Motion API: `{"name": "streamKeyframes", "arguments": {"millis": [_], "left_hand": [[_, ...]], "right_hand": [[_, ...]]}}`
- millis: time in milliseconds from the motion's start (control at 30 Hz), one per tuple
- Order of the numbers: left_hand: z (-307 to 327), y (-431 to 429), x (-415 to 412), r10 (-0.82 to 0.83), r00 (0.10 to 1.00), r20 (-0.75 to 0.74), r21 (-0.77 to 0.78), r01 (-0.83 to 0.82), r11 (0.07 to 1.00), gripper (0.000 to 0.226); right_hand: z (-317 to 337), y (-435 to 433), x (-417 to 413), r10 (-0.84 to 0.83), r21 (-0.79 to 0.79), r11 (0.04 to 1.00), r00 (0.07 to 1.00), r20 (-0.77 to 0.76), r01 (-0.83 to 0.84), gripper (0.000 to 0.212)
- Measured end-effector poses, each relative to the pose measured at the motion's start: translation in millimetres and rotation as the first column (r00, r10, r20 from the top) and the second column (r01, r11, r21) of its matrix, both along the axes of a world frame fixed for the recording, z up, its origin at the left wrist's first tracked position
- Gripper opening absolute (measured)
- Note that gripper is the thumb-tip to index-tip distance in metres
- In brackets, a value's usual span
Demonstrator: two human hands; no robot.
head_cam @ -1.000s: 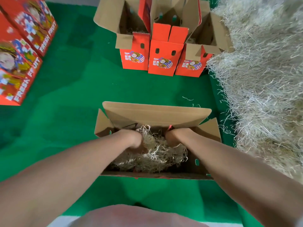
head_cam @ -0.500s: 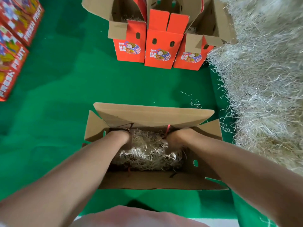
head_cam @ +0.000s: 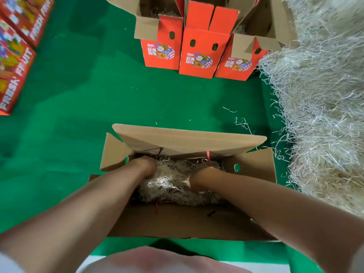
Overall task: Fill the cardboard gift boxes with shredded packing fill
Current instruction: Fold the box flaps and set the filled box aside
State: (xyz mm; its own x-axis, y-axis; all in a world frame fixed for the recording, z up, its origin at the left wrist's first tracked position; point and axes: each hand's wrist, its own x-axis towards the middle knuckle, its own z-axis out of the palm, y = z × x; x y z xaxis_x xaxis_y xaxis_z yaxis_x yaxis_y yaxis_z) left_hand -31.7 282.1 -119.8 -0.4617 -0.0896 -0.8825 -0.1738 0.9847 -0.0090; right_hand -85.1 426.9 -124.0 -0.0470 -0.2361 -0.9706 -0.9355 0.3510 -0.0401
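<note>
The open box (head_cam: 187, 223) sits at the bench's (head_cam: 98, 105) near edge. The left hand (head_cam: 146, 166) and right hand (head_cam: 199, 177) are sunk in its shredded fill (head_cam: 173, 187), seemingly pressing; with the fingers buried, I cannot tell their grip.

Your left hand (head_cam: 146, 167) and right hand (head_cam: 199, 179): sunk further into the pale shredded packing fill (head_cam: 173, 186), fingers now buried in it. Fill: pressed from a loose raised mound into a lower, flatter bed. Open brown cardboard gift box (head_cam: 177, 221): broader strip of bare near inner wall now showing to you.
</note>
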Motion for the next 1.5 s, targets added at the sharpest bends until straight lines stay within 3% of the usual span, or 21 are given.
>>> {"name": "streamKeyframes", "arguments": {"millis": [100,200,267,367,400,467,567,633,733,767,833,933,1033,1133,1200,1267,1367,1500], "left_hand": [[-3.0,8.7,1.4,-0.090,0.995,-0.032,-0.031,0.089,0.996,0.028],[7.2,3.9,-1.8,-0.022,0.999,-0.032,-0.008,0.022,1.000,0.033],[12.6,-3.2,-2.4,-0.011,0.996,-0.087,0.000,0.011,1.000,0.029],[16.2,1.1,2.7,-0.140,0.987,-0.077,-0.026,0.139,0.990,0.037],[18.4,6.7,5.5,-0.205,0.978,-0.051,-0.026,0.203,0.979,0.039],[24.0,18.9,9.8,-0.334,0.941,0.045,-0.028,0.336,0.942,0.042],[26.1,18.3,9.3,-0.408,0.884,0.227,0.039,0.410,0.911,0.047],[27.0,17.3,6.1,-0.429,0.851,0.303,0.079,0.426,0.901,0.042],[35.2,21.0,6.4,-0.425,0.845,0.325,0.095,0.418,0.904,0.039],[30.1,17.3,10.1,-0.463,0.833,0.304,0.091,0.459,0.884,0.037],[26.7,7.2,16.0,-0.723,0.651,0.232,0.074,0.729,0.680,0.034],[26.7,3.2,19.5,-0.855,0.444,0.267,0.132,0.862,0.489,0.035],[19.6,9.2,19.9,-0.680,0.625,0.383,0.043,0.724,0.689,0.038],[14.9,9.5,14.0,-0.612,0.725,0.317,0.004,0.644,0.765,0.036],[9.7,16.1,10.8,-0.568,0.777,0.271,-0.013,0.593,0.805,0.039],[8.3,24.8,6.0,-0.502,0.849,0.168,-0.017,0.511,0.859,0.050],[1.8,35.6,2.5,-0.444,0.880,0.167,0.034,0.445,0.895,0.049],[-11.1,28.3,11.5,-0.378,0.890,0.257,0.029,0.384,0.923,0.045]], "right_hand": [[9.5,9.9,-4.6,0.038,0.001,0.999,0.999,0.023,-0.038,0.049],[30.7,9.2,-5.0,0.035,-0.084,0.996,0.994,0.105,-0.027,0.061],[39.1,4.9,-7.7,0.000,-0.183,0.983,0.994,0.109,0.020,0.056],[43.6,-7.5,-8.4,-0.030,-0.435,0.900,0.999,-0.037,0.011,0.035],[42.3,-11.5,-6.5,-0.054,-0.494,0.869,0.997,-0.061,0.017,0.034],[29.9,-17.2,0.3,-0.164,-0.539,0.827,0.986,0.040,0.159,0.047],[2.9,-24.9,10.2,-0.440,-0.374,0.794,0.877,0.192,0.480,0.066],[-7.4,-30.7,14.4,-0.454,-0.314,0.813,0.872,0.185,0.490,0.060],[-8.0,-24.2,14.2,-0.328,-0.478,0.788,0.922,0.206,0.387,0.045],[-7.0,-18.3,12.9,-0.272,-0.527,0.779,0.941,0.203,0.339,0.042],[-2.8,-6.8,7.1,-0.157,-0.506,0.836,0.975,0.155,0.215,0.036],[-1.5,8.3,-10.6,-0.064,-0.366,0.929,0.998,-0.030,0.048,0.023],[5.3,13.9,-17.9,-0.090,-0.371,0.928,0.990,-0.110,0.043,0.015],[10.7,2.6,-8.9,-0.259,-0.558,0.814,0.961,-0.098,0.163,0.014],[9.0,-6.9,-0.6,-0.216,-0.636,0.764,0.971,-0.101,0.103,0.022],[0.9,-13.2,5.7,-0.170,-0.617,0.780,0.984,-0.050,0.103,0.041],[-8.1,-16.6,12.7,-0.178,-0.541,0.824,0.983,0.038,0.170,0.059],[-11.5,-6.0,14.3,-0.156,-0.603,0.787,0.988,0.008,0.129,0.060]]}}
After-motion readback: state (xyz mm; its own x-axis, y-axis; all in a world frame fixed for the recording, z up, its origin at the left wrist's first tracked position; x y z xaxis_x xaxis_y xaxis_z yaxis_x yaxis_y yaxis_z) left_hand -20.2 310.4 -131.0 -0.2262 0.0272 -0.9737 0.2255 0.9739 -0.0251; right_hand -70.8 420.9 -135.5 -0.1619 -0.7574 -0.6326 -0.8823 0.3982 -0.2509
